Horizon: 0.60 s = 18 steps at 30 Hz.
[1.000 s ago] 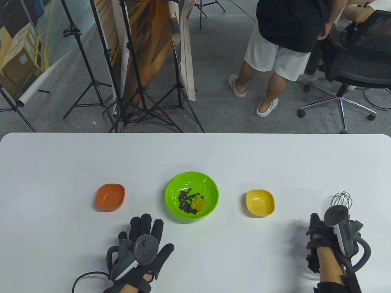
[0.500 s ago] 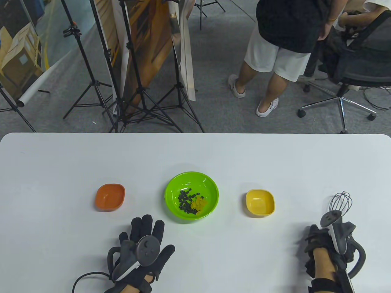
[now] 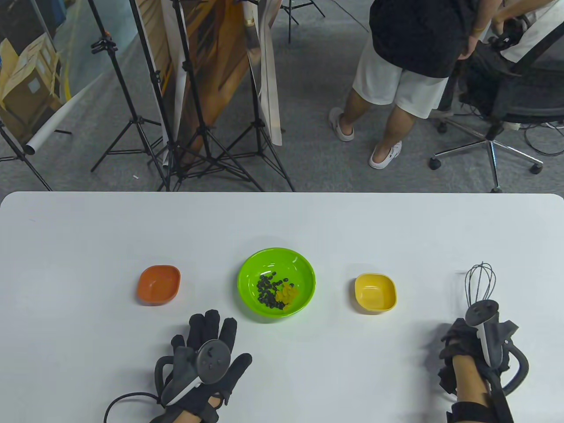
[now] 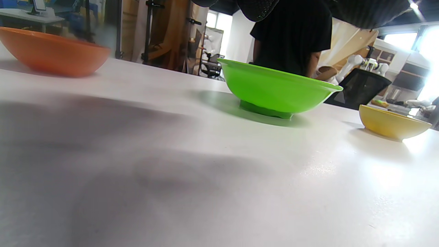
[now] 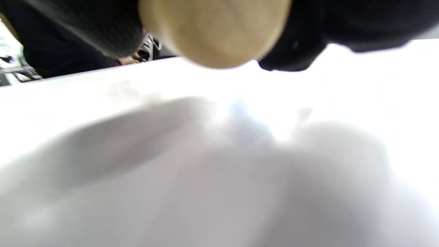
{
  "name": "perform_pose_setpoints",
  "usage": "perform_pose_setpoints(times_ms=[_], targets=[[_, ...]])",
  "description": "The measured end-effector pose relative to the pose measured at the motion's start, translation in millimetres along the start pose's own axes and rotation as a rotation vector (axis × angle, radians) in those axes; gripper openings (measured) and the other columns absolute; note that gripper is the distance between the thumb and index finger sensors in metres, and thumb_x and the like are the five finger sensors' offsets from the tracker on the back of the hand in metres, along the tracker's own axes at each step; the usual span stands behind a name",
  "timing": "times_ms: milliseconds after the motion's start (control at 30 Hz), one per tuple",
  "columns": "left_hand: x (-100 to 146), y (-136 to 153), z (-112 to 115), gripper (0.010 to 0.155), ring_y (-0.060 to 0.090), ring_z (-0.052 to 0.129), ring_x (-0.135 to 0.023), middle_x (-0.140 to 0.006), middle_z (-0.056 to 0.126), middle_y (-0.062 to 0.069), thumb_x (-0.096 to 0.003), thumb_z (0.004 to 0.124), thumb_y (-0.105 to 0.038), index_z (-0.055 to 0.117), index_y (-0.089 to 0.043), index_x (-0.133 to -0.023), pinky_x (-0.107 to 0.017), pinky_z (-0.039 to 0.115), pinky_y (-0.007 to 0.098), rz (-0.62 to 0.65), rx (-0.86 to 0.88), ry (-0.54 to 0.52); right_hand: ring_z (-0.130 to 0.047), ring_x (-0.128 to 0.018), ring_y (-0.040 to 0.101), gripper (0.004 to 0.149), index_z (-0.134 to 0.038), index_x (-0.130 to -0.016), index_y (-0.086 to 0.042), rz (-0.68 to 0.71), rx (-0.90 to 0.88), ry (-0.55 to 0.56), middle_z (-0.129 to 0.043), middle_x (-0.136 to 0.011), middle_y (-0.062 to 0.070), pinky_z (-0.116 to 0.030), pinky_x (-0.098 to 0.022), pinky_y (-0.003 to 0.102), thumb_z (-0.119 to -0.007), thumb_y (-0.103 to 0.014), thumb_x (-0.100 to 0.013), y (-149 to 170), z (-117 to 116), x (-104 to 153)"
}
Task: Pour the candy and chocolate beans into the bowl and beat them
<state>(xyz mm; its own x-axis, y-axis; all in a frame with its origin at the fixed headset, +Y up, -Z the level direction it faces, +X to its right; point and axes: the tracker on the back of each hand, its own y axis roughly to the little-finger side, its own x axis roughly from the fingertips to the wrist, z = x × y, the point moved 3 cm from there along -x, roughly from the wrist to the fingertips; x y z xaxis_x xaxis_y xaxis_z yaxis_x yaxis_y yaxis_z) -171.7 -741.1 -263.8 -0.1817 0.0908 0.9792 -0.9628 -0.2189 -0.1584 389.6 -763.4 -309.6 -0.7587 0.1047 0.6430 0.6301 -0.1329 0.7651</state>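
The green bowl [image 3: 247,271] stands mid-table and holds dark chocolate beans [image 3: 265,291] beside yellow candy [image 3: 287,295]. My left hand [image 3: 210,328] lies flat on the table just in front and left of it, fingers straight, holding nothing. At the right, my right hand [image 3: 462,341] grips a whisk by its wooden handle [image 5: 214,31]. The whisk's wire head [image 3: 480,282] points away from me, right of the yellow bowl. In the left wrist view the green bowl [image 4: 277,89] is seen from the side.
An empty orange bowl [image 3: 158,285] sits left of the green bowl and an empty yellow bowl [image 3: 375,292] sits to its right. A person [image 3: 405,66] stands beyond the table's far edge, near tripods [image 3: 194,110] and an office chair [image 3: 506,110].
My right hand drew back a little, then turned the whisk, so its wire head now sits farther from me and slightly left. The left hand and the bowls have not moved.
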Motion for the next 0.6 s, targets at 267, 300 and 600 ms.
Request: perform_pose_setpoints(times_ms=[267, 300, 600], targets=[[-0.8, 0.4, -0.4, 0.084, 0.053, 0.023, -0.111, -0.120, 0.021, 0.015, -0.0432, 0.062, -0.068, 0.035, -0.027, -0.112, -0.067, 0.040, 0.083, 0.001, 0.009, -0.008, -0.101, -0.045, 0.037, 0.058, -0.066, -0.088, -0.009, 0.227, -0.133, 0.048, -0.089, -0.072, 0.022, -0.091, -0.025, 0.055, -0.075, -0.047, -0.046, -46.9, 33.8, 32.5], [-0.8, 0.5, -0.5, 0.084, 0.052, 0.023, -0.111, -0.120, 0.021, 0.015, -0.0431, 0.062, -0.068, 0.035, -0.027, -0.111, -0.067, 0.040, 0.083, 0.000, 0.011, -0.009, -0.102, -0.044, 0.038, 0.057, -0.066, -0.089, -0.010, 0.240, -0.140, 0.047, -0.090, -0.071, 0.022, -0.091, -0.026, 0.056, -0.075, -0.047, -0.046, -49.5, 35.6, 34.9], [-19.2, 8.5, -13.3, 0.084, 0.052, 0.039, -0.111, -0.120, 0.031, 0.015, -0.0423, 0.065, -0.067, 0.039, -0.026, -0.110, -0.069, 0.056, 0.075, -0.016, 0.064, -0.108, -0.096, -0.041, 0.035, 0.055, -0.063, -0.095, -0.021, 0.477, -0.250, 0.038, -0.089, -0.070, 0.015, -0.088, -0.026, 0.056, -0.074, -0.047, -0.048, -95.4, 57.9, 77.7]])
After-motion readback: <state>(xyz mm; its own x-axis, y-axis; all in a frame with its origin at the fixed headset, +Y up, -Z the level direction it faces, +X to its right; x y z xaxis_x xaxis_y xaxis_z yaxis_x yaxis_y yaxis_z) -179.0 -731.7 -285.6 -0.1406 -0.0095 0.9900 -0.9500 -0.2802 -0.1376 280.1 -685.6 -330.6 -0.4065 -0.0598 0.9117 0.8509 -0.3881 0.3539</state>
